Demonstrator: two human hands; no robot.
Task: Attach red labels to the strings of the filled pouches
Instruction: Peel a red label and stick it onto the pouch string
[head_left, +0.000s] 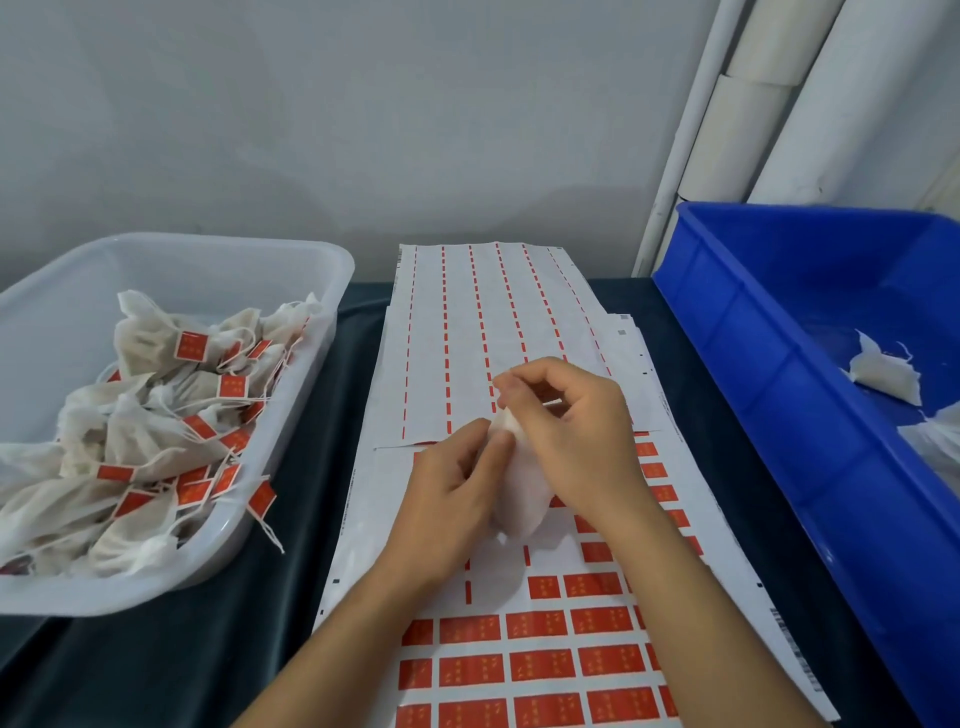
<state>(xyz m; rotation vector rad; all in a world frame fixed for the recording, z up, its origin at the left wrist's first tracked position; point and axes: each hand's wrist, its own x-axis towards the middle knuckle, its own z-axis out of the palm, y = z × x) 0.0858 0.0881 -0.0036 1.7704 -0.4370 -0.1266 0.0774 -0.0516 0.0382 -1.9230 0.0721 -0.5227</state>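
Pouches (156, 415) already labelled fill the left tub (218, 260). Left hand (447, 493) grips a white pouch (522, 499) over the label sheet (545, 623); right hand (566, 431) pinches its top. Best draw the string clear before sticking. Unlabelled pouches sit in the crate (779, 364).

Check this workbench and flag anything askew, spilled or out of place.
Little stands out. One labelled pouch string hangs over the front rim of the clear bin onto the dark cloth. The used label sheet lies slightly crooked over the sheet of red labels. Both hands hold a pouch over the sheets.
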